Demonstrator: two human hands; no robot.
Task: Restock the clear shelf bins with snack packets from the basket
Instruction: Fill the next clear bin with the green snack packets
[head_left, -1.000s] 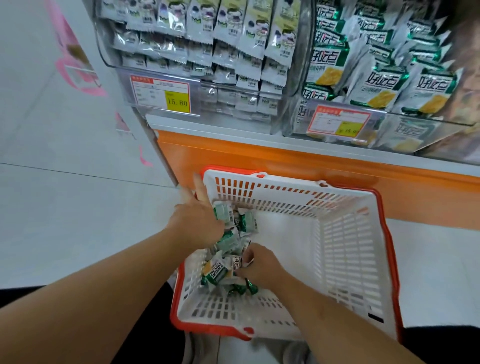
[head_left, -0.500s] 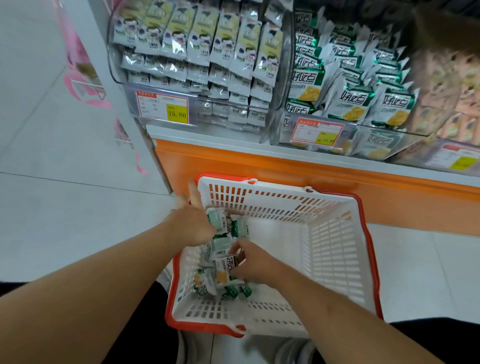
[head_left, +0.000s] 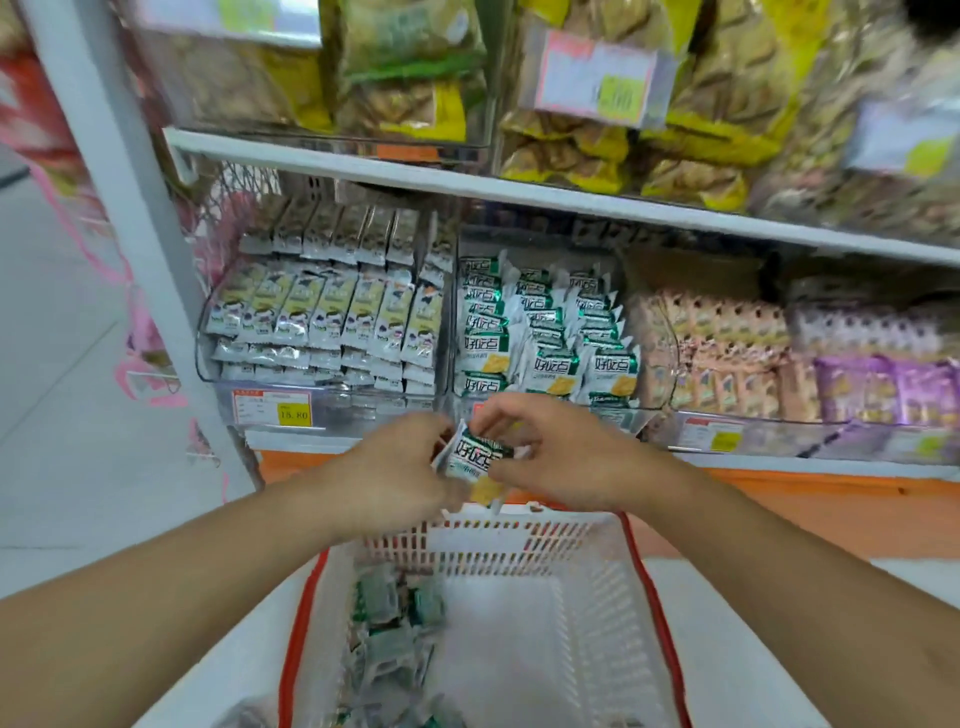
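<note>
Both hands, left hand (head_left: 395, 478) and right hand (head_left: 556, 457), pinching one green snack packet (head_left: 475, 457) above the basket (head_left: 644, 597), long axis tilted up-left, just below and in front of the matching clear bin (head_left: 618, 415), right nearer probably.

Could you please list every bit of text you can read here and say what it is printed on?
"好吃点": green-and-white packet held by both hands, and the same packets in the clear bin.
"15.80": yellow price tag on the left bin.
Other price tags and packet print: too blurred to read.
</note>
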